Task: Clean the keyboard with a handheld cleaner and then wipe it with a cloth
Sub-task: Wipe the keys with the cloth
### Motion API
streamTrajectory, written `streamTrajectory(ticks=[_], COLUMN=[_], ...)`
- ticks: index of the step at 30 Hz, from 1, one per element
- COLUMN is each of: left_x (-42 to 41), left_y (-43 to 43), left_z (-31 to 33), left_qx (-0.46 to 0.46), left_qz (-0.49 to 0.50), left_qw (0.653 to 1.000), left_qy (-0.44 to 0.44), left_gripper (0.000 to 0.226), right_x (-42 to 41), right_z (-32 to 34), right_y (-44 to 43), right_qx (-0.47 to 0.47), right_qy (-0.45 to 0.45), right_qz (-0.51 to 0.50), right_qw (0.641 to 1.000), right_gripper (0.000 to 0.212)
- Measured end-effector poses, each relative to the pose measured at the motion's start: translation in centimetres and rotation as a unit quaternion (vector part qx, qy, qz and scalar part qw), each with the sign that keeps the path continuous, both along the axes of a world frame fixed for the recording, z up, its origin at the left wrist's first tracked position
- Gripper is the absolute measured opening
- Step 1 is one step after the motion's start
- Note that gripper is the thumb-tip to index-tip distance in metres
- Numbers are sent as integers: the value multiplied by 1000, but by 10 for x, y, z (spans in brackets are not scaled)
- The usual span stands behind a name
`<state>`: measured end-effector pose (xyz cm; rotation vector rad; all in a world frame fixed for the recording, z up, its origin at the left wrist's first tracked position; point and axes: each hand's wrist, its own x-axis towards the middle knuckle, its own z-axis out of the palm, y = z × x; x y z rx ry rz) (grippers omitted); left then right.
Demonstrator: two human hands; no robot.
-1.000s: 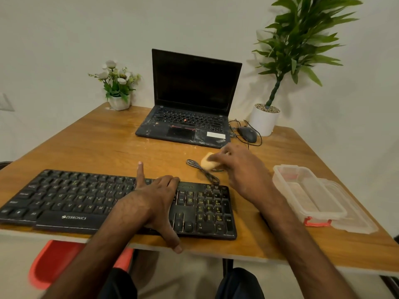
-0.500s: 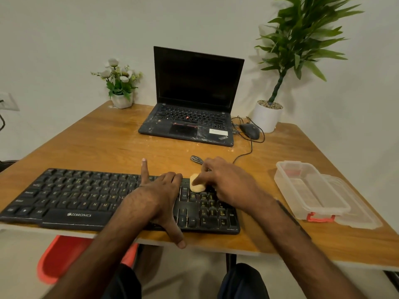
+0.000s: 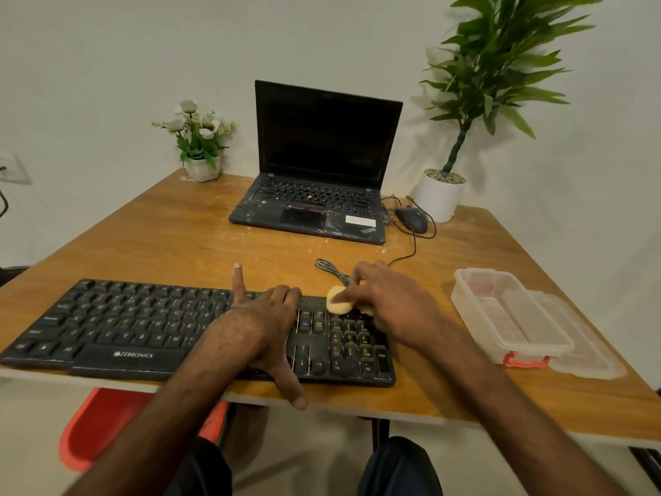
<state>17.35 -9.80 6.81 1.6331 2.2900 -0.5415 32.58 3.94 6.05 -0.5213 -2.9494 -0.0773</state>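
The black keyboard lies along the lower left edge of the worktop. The left hand rests spread flat on its keys. The right hand presses a yellow cleaning putty onto the keyboard's upper right keys.

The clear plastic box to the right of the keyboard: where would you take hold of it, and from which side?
Take the clear plastic box by its long side walls, coming from above. It sits open and upright on the table, rim fully exposed, its lid alongside.
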Motion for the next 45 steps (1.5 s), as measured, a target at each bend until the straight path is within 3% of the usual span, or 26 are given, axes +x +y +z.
streamTrajectory(ticks=[3,7,11,16,19,23,27,31,33,37,45], left_x=[0,3,13,17,18,19,18,18,17,16,19], left_y=[-1,4,13,18,19,20,18,17,16,15,18], left_z=[1,1,-3,1,2,3,3,6,5,2,4], left_qx=[2,-3,34,51,48,48,46,40,44,50,34], left_qz=[1,-6,-22,-19,-20,-18,-16,-19,-23,-26,-23], left_qw=[1000,1000,995,996,996,997,997,997,996,996,997], left_qy=[-5,-24,-86,-71,-67,-60,-64,-64,-71,-73,-58], left_gripper=[155,154,143,137,139,136,137,140,141,141,140], right_x=[13,4,-6,40,40,15,13,38,38,20,50], right_z=[15,11,-12,-2,13,21,-6,13,26,24,-12], right_y=[18,4,-15,17,17,3,-11,14,20,7,-53], right_qx=[-29,-29,-34,-125,-85,-25,-65,-117,-81,-49,-79], right_qy=[-6,78,49,43,0,134,36,-13,-44,103,59], right_qz=[-44,-59,17,-34,-71,-82,-34,-100,-120,-124,-145], right_qw=[999,995,998,991,994,987,997,988,988,986,984], right_gripper=[42,43,41,37,35,36,42,34,34,39,49])
